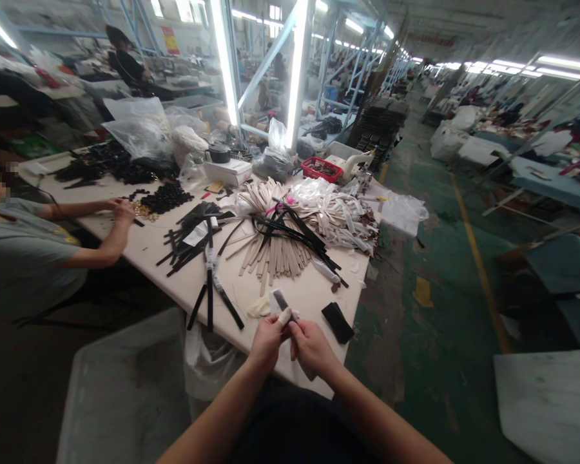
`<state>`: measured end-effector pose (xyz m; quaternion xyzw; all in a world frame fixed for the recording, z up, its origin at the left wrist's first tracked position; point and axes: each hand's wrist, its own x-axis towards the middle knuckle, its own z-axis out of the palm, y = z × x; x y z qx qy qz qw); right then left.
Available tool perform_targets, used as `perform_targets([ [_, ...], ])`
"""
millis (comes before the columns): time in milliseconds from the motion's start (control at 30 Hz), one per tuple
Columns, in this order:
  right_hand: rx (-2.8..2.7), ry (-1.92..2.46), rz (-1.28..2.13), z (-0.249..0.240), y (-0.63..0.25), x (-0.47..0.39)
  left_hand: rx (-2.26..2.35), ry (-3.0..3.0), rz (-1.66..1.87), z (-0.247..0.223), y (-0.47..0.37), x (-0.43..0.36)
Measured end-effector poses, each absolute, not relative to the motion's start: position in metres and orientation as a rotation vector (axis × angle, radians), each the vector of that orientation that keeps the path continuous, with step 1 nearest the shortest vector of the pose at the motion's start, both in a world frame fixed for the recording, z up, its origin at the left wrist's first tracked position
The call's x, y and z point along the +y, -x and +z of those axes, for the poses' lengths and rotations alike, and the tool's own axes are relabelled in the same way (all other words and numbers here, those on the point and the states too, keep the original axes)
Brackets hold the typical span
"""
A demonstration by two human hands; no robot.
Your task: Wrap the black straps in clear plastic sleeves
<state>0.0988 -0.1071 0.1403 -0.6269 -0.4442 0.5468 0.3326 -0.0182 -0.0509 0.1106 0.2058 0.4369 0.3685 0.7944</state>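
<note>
My left hand (269,338) and my right hand (313,346) meet at the table's near edge, thumbs and fingers pinched together. Between them is a small flat strip (280,299), dark grey with white along one side; its lower part is hidden by my fingers. A light wrapping covers one fingertip of my left hand. Beside my right hand lies a small stack of black rectangular pieces (337,322). Just beyond my left hand is a cream scrap (259,307). Farther up, a fan of beige strips (275,254) spreads out, with long black strips (297,232) lying across it.
At the left, a co-worker's hands (120,209) work by a pile of small black parts (167,198). More black strips (193,235) lie left of centre. A red basket (321,170) and plastic-wrapped bundles stand behind. A pale bin (120,386) sits below the table at left.
</note>
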Motion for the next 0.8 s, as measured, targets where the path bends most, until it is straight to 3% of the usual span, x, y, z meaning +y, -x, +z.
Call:
perform_targets([
  [133, -1.040, 1.437, 1.674, 0.136, -0.104, -0.112, 0.988, -0.404, 0.916, 0.120, 0.035, -0.032],
  [267, -1.025, 1.483, 1.660, 0.136, -0.103, -0.116, 1.037, -0.405, 1.118, 0.132, 0.040, -0.017],
  [433, -1.021, 1.514, 1.547, 0.141, -0.105, -0.104, 1.005, -0.484, 0.903, 0.128, 0.018, -0.043],
  [633, -0.989, 1.534, 1.664, 0.129, -0.107, -0.110, 1.078, -0.394, 0.977, 0.117, 0.016, -0.051],
  [800, -0.962, 1.525, 1.625, 0.122, -0.103, -0.112, 1.021, -0.411, 0.819, 0.113, 0.010, -0.065],
])
